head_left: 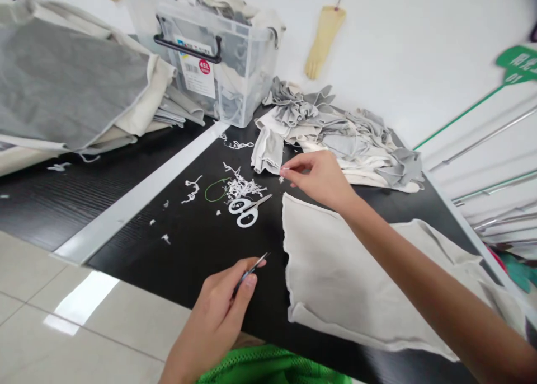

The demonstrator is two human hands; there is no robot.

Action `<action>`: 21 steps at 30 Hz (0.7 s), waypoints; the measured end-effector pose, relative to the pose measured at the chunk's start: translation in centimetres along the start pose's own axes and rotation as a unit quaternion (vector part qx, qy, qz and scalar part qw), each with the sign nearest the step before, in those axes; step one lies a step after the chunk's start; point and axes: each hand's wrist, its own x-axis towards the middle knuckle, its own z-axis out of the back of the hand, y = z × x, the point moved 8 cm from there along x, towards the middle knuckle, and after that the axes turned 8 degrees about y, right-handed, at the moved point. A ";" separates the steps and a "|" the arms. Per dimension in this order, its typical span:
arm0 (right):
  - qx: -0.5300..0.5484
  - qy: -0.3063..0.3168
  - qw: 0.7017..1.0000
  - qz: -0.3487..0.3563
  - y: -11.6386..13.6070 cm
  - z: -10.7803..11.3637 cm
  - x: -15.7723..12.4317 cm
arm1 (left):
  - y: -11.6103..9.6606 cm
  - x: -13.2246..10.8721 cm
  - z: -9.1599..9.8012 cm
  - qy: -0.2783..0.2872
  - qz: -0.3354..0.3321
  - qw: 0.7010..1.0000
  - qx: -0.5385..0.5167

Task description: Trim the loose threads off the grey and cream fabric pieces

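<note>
My left hand is closed around small thread snips, their pointed metal tips showing past the fingers above the black table. My right hand reaches over a pale fabric piece that lies flat with a ruffled left edge. Its thumb and forefinger are pinched on a tiny scrap of white thread. Left of that hand, white-handled scissors lie beside a heap of white thread scraps. A small folded grey-white cloth sits just beyond the right fingertips.
Crumpled grey and cream cloths are piled along the wall. A clear plastic bin filled with cloth stands behind, and stacked fabric lies at left. A white strip crosses the black table. Poles lean at right.
</note>
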 end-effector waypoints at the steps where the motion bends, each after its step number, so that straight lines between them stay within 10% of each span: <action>1: -0.007 0.027 1.000 0.013 -0.1 -1.7 1.6 | -0.1 0.0 0.0 0.007 -0.003 1.000 -0.007; 7: 0.026 0.144 0.989 0.017 -1.3 -6.4 4.9 | 0.0 -0.1 0.4 0.023 0.000 0.999 -0.024; 15: 0.020 0.040 0.996 0.083 0.4 1.2 0.8 | -0.3 0.4 -0.2 0.010 -0.022 0.999 0.028; 21: -0.059 -0.117 0.991 0.016 -2.9 9.2 -6.6 | 0.4 0.2 0.4 -0.041 -0.023 0.995 0.083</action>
